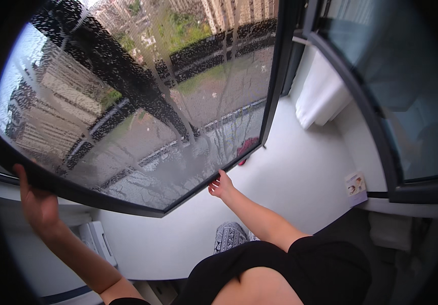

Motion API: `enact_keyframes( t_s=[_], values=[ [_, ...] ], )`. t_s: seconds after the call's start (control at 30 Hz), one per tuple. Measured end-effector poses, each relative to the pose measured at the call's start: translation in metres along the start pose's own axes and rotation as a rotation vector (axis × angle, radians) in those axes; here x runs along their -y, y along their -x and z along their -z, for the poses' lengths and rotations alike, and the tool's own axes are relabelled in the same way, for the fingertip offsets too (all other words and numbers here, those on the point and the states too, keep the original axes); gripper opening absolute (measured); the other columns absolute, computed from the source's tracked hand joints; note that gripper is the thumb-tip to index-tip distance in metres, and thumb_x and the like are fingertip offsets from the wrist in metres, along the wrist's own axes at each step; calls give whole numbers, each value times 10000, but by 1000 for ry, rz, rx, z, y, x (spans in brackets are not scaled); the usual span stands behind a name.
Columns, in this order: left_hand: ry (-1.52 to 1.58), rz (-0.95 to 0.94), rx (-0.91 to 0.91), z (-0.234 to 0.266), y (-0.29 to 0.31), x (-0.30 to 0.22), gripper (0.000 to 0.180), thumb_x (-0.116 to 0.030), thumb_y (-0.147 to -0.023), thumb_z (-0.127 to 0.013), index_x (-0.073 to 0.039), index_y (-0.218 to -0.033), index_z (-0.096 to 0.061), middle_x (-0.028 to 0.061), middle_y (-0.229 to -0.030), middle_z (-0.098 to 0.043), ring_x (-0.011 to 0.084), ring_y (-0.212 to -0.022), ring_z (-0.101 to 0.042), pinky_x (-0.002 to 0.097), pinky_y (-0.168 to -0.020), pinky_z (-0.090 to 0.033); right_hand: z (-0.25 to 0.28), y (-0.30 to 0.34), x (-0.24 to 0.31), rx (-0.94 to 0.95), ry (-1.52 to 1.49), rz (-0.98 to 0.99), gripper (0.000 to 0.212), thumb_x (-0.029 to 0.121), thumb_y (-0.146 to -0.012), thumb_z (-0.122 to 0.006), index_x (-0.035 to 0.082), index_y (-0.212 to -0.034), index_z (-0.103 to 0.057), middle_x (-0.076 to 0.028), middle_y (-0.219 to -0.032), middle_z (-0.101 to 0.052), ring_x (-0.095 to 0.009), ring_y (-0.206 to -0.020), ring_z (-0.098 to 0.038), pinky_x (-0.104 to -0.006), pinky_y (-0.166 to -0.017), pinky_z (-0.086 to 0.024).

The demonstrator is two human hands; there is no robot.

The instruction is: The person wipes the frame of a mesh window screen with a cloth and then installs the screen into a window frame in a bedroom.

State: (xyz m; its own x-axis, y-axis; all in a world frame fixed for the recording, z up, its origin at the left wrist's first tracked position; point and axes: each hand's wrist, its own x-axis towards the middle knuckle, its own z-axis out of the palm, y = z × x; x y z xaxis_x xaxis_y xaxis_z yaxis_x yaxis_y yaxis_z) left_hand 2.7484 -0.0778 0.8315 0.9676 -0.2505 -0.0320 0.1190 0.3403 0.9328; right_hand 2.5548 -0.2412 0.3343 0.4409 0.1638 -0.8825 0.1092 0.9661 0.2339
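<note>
Tilted up in front of me is a large dark-framed window screen [178,109], its fine mesh wet with drops and streaks of water. My left hand [41,206] grips the frame near its lower left corner, with the thumb up along the outer side. My right hand [221,186] is closed on the bottom edge from below, right of the lowest corner; some of its fingers are hidden behind the frame. Through the mesh, buildings, greenery and a paved area outside show.
Below the screen spreads a white ledge [300,173], with a small red item [248,149] partly behind the frame. To the right stand a dark-framed glass pane [407,101], white cloth [320,89] and a small printed box [356,188]. A white device [97,241] lies at left.
</note>
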Motion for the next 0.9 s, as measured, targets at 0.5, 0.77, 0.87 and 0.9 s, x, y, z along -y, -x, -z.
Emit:
enact_keyframes(
  t_s=[0.5,0.77,0.87,0.9],
  values=[
    [110,-127,12,-27,84,-134,538,-328,-809,-657,5,-1198,-490,130,-1210,-535,266,-1121,-483,400,-1005,-320,-35,170,4,200,266,271,327,424,-848,-519,103,-908,-495,-72,-944,-505,-236,-874,-450,-366,-672,-378],
    [-241,-260,21,-75,127,-200,457,-403,-892,-509,-9,-1122,-543,54,-924,-649,118,-648,-613,183,-437,-432,-40,266,27,442,308,375,378,408,-839,-521,64,-987,-466,-95,-976,-478,-250,-890,-455,-379,-687,-389],
    [-394,-416,177,-58,116,-253,491,-410,-892,-510,25,-1118,-528,53,-898,-645,105,-595,-589,188,-379,-392,-66,290,24,551,354,371,376,400,-843,-512,62,-1000,-469,-95,-977,-479,-248,-890,-461,-374,-684,-386],
    [-426,-447,215,-49,115,-258,517,-417,-896,-500,42,-1133,-512,67,-939,-637,106,-666,-598,180,-458,-423,-66,293,25,561,371,381,363,411,-837,-513,82,-985,-473,-82,-975,-487,-236,-882,-461,-374,-669,-384]
  ],
)
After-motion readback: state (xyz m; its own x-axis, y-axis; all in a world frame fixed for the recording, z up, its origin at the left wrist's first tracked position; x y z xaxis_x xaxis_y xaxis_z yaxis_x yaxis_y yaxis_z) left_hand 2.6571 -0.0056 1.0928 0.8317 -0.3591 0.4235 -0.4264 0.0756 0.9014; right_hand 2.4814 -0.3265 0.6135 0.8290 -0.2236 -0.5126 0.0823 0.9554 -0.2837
